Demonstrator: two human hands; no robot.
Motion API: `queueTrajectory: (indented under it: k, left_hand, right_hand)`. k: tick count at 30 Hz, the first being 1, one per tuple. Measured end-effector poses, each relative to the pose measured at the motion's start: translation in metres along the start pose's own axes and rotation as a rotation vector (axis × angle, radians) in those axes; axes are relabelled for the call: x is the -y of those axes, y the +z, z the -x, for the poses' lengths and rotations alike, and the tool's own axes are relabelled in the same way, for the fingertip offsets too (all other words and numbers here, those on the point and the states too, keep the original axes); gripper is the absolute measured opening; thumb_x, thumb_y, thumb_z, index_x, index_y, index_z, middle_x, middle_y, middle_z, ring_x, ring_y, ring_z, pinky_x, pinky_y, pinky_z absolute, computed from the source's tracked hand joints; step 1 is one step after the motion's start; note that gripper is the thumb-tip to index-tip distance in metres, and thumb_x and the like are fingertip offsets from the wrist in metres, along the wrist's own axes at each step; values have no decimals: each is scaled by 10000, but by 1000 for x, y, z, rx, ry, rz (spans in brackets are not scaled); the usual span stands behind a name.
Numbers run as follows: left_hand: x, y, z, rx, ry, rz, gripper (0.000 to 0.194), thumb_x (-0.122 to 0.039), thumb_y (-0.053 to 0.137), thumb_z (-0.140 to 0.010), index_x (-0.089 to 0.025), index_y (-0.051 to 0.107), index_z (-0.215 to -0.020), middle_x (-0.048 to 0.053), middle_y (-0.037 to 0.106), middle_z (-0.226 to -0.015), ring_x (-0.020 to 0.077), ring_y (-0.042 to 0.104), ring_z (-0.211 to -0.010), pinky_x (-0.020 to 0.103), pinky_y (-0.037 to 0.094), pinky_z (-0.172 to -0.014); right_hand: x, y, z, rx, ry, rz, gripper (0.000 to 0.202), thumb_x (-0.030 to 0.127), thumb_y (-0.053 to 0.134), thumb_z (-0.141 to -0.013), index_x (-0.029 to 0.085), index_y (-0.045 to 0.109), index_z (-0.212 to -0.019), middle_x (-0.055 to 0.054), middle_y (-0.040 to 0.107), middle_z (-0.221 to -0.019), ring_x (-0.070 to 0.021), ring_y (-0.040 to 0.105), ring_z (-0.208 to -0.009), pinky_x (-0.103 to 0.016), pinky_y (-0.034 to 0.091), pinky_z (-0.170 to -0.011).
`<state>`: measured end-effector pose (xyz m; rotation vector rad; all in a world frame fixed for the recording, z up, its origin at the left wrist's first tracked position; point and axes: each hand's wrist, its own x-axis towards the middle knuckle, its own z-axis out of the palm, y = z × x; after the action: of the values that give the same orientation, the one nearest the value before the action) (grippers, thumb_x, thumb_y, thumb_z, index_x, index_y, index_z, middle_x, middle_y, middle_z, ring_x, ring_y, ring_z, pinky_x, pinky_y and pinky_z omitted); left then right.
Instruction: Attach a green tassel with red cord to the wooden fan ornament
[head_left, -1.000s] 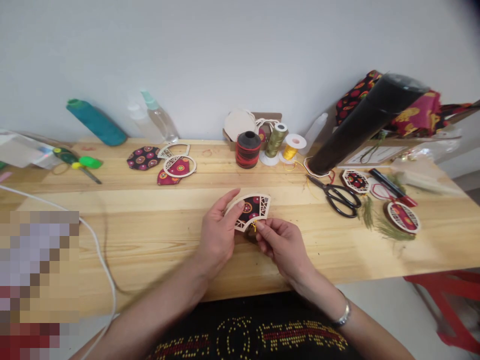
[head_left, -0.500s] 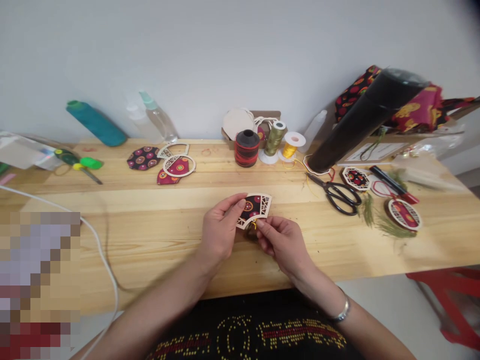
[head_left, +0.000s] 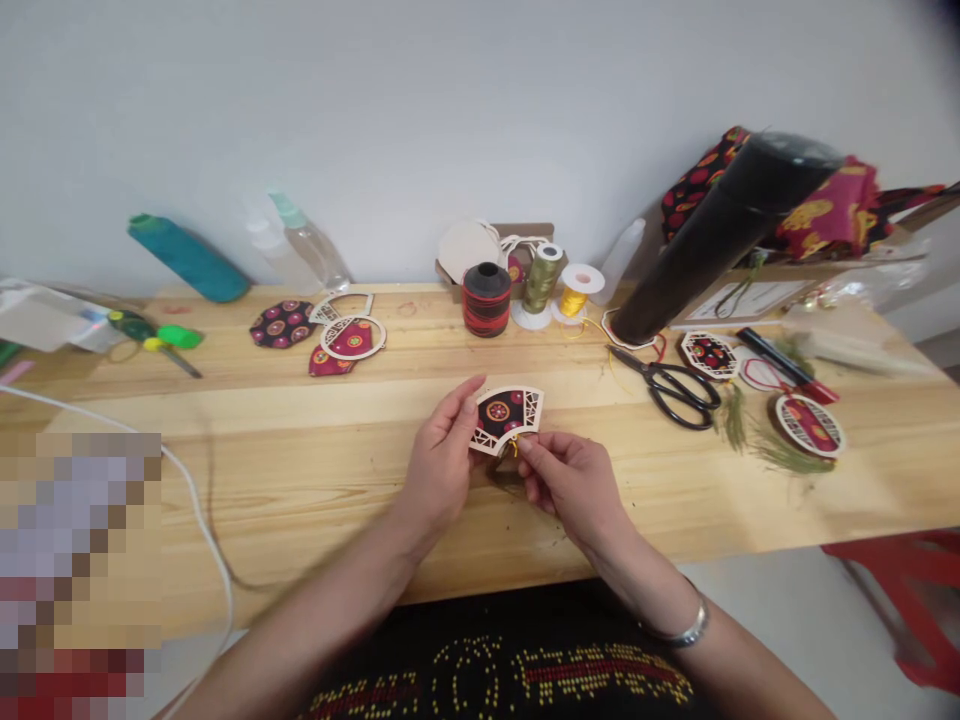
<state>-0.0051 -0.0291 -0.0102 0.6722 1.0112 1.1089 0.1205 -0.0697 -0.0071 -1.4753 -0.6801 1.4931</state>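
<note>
A fan-shaped ornament (head_left: 501, 412) with a pale cut-out frame and dark patterned cloth is held just above the table. My left hand (head_left: 444, 440) grips its left edge, thumb in front and fingers partly hidden behind. Closed in a pinch, my right hand (head_left: 570, 475) is at the ornament's lower curved edge. A short yellow cord (head_left: 515, 448) hangs there, and its end runs to the right thumb and fingertips. Beneath the ornament an olive-dark tassel (head_left: 504, 470) shows in part, mostly in shadow and behind the right fingers.
Black-handled scissors (head_left: 679, 392) lie to the right, near an octagonal ornament (head_left: 709, 355) and an oval ornament (head_left: 810, 426) with green tassels. Thread spools (head_left: 486, 300) and a tilted black tube (head_left: 712, 240) stand at the back. A white cable (head_left: 199, 495) crosses the left side.
The left thumb has slid back toward the ornament's left edge, so more of the patterned cloth shows. My right hand keeps its pinch at the yellow cord. The view has shifted slightly.
</note>
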Motion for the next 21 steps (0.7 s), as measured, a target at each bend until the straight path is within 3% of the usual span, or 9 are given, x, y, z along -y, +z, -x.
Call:
queueTrajectory:
  k: [12,21]
  left_hand:
    - [-2,0,-1,-37,-41,69,492,-481,492,-876,-163,536,-1249,137,694,-1002,192,655,-753,295,522,-598]
    - [-11,4,-1,-67,-88,107,370,-258,481,-873,-131,526,-1218,138,700,-975,226,671,-794,361,546,-631]
  right_hand:
    - [10,-4,-3,2,-139,-52,222,362,669,-725,149,630,-676,32,548,-526,-26,412,-387,-176,275,-373]
    - [28,-16,-7,-34,-231,-161,219,358,713,-690,158,628,-705,23,553,-559,-30,383,-410,-179,242,-368]
